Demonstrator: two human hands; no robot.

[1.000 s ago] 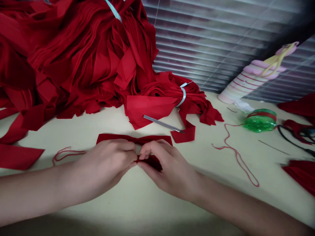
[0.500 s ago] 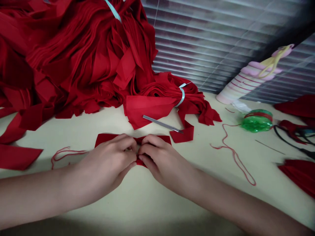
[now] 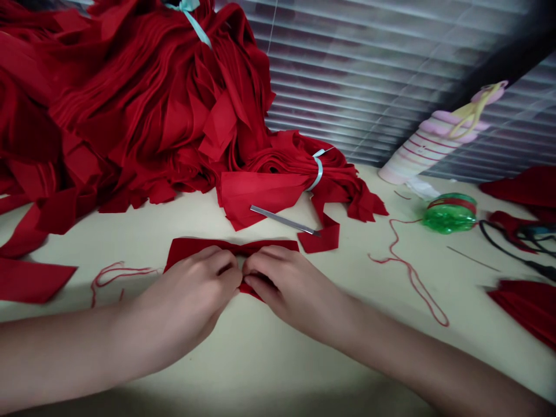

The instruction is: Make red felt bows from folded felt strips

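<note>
Here, fingertips (image 3: 230, 277) pinched together on a red cloth strip (image 3: 191, 250), left hand (image 3: 182, 292) and right hand (image 3: 291, 292) meeting at lower center of the frame, over a cream table (image 3: 330, 341), big red cloth pile (image 3: 130, 116) at upper left, green spool (image 3: 449, 214) at right

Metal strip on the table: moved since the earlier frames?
No. The metal strip sits in the same place relative to the blue-tied red fabric bundle; both only shift slightly left together in the view.
</note>
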